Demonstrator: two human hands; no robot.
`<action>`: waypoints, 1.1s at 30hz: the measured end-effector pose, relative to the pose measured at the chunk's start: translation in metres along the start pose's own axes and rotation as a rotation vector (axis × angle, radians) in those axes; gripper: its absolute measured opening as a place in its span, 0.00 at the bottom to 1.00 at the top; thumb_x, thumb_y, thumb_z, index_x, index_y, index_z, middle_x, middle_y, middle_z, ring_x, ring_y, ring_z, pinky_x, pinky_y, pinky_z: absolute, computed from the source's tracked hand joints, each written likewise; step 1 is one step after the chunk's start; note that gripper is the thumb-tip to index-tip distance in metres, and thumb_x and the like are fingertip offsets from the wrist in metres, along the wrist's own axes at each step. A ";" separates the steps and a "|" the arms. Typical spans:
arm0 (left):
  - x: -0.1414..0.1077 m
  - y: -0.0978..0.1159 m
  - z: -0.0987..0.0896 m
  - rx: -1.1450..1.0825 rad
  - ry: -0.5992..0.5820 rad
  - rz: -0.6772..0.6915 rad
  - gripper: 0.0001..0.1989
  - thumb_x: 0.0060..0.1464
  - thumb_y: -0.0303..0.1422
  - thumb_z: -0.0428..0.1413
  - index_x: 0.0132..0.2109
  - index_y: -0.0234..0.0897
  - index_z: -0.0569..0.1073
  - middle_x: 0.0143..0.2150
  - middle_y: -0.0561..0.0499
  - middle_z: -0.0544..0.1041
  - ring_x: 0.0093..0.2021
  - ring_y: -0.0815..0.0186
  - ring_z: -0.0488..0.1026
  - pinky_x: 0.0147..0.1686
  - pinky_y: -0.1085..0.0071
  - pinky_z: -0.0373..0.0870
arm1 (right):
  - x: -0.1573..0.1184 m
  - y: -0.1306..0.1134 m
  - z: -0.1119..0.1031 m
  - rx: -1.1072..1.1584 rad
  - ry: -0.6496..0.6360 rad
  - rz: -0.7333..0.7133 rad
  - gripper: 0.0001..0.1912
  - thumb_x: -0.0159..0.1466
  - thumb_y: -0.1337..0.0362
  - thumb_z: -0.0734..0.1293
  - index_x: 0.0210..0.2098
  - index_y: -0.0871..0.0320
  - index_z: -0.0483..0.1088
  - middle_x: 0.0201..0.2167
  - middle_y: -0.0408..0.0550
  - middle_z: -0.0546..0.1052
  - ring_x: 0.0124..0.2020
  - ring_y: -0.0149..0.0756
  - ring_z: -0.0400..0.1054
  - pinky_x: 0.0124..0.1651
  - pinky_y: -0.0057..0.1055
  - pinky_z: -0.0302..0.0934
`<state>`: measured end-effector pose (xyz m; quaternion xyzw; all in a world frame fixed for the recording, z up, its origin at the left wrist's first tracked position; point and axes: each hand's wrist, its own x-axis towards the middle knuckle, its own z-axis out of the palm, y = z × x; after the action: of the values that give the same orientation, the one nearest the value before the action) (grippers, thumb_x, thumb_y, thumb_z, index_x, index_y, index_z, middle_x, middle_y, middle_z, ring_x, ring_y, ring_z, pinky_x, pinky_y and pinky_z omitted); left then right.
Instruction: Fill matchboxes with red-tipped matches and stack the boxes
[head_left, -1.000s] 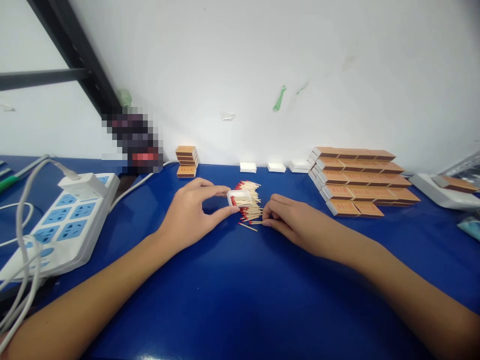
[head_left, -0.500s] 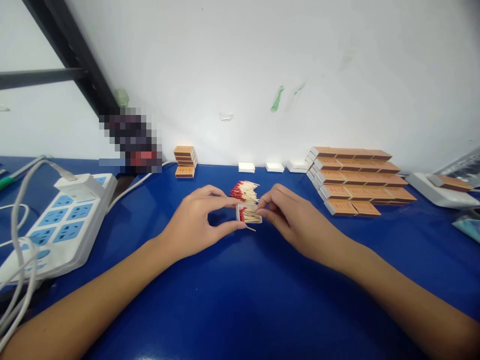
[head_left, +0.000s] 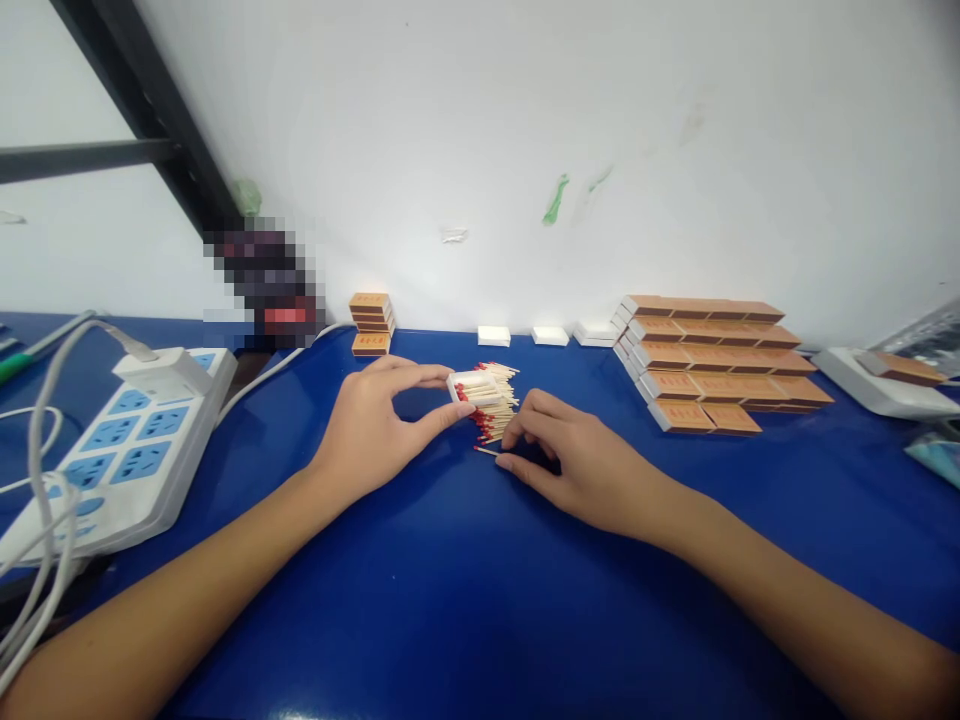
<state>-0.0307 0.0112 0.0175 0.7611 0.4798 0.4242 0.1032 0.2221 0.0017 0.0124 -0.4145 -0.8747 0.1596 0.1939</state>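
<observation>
My left hand [head_left: 375, 415] grips a small white matchbox tray [head_left: 453, 390] between thumb and fingers. Red-headed matches [head_left: 474, 386] lie inside the tray, which is tilted over a loose pile of matches [head_left: 493, 422] on the blue table. To the right of the pile, my right hand [head_left: 574, 455] pinches the end of a single match [head_left: 486, 450] between thumb and forefinger. That match lies apart on the near side of the pile, its red head pointing left. Its far end is hidden by my fingertips.
Orange matchboxes [head_left: 712, 357] are stacked in rows at the right, with a smaller stack [head_left: 371, 322] at back left. White trays [head_left: 550, 336] line the wall. A power strip [head_left: 150, 440] with cables occupies the left; another matchbox [head_left: 900, 367] rests on a white device.
My left hand has moved the tray up and to the left, uncovering more of the pile. My right hand has left the tray and come down to the single match.
</observation>
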 end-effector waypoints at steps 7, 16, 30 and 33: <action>-0.001 0.000 0.001 0.021 0.005 0.045 0.16 0.56 0.45 0.69 0.48 0.43 0.84 0.46 0.51 0.85 0.47 0.60 0.81 0.51 0.62 0.76 | 0.001 0.009 -0.003 -0.040 -0.094 0.026 0.07 0.75 0.62 0.63 0.41 0.55 0.71 0.42 0.47 0.71 0.33 0.33 0.67 0.37 0.32 0.61; -0.001 0.000 0.002 0.023 0.015 0.084 0.16 0.57 0.46 0.68 0.48 0.42 0.84 0.46 0.50 0.85 0.46 0.60 0.81 0.51 0.62 0.78 | 0.000 0.011 -0.001 -0.051 -0.060 0.003 0.05 0.74 0.63 0.64 0.47 0.53 0.72 0.42 0.46 0.70 0.33 0.33 0.67 0.37 0.31 0.60; -0.001 0.000 0.002 0.029 0.007 0.071 0.16 0.57 0.45 0.68 0.47 0.42 0.84 0.47 0.48 0.85 0.47 0.58 0.81 0.52 0.58 0.78 | 0.001 0.011 -0.002 -0.054 -0.052 -0.022 0.06 0.75 0.62 0.64 0.47 0.54 0.73 0.41 0.46 0.71 0.33 0.33 0.67 0.37 0.31 0.61; -0.001 0.000 0.002 0.029 0.001 0.074 0.16 0.57 0.45 0.68 0.47 0.42 0.84 0.47 0.49 0.85 0.47 0.58 0.81 0.52 0.59 0.78 | 0.001 0.011 -0.002 -0.058 -0.057 -0.017 0.06 0.75 0.63 0.64 0.45 0.54 0.73 0.41 0.46 0.71 0.32 0.33 0.66 0.36 0.31 0.60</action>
<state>-0.0294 0.0108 0.0163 0.7795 0.4575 0.4211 0.0762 0.2297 0.0099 0.0096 -0.4078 -0.8876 0.1445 0.1580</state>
